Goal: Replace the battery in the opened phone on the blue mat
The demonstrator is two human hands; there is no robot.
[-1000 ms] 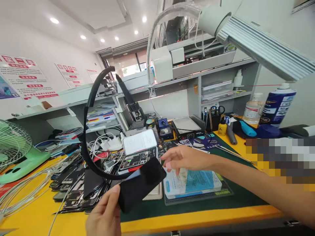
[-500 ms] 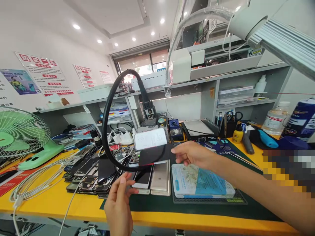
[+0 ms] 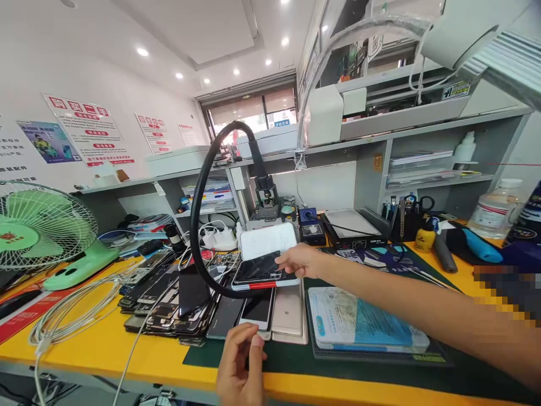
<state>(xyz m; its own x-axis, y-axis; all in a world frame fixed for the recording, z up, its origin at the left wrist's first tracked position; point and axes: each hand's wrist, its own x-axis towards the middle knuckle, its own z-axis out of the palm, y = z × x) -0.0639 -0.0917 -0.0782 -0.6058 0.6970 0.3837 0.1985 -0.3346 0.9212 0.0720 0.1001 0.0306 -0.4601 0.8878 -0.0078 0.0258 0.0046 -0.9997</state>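
My right hand [image 3: 298, 262] pinches the right end of a dark, glossy phone screen [image 3: 257, 267]. The screen lies tilted over the lower half of an opened white box [image 3: 291, 283] with a red mark on its front edge. Behind it, the raised white lid [image 3: 268, 241] leans back. My left hand [image 3: 240, 366] hovers at the mat's front edge, its fingers loosely curled and slightly apart, with nothing seen in them. Just beyond that hand lie a phone with a white border [image 3: 257, 311] and a gold phone [image 3: 287, 313].
A black flexible tube [image 3: 195, 225] arches in front of the box. Stacked phone parts [image 3: 169, 310] crowd the left, beside a coiled white cable [image 3: 78, 310] and a green fan [image 3: 76, 265]. A blue-and-white case [image 3: 367, 321] lies to the right on the green mat [image 3: 296, 358].
The dark screen has come down onto the open white box, still in my right hand. My left hand has drawn back toward the front edge, its fingers more curled. The view has shifted slightly.
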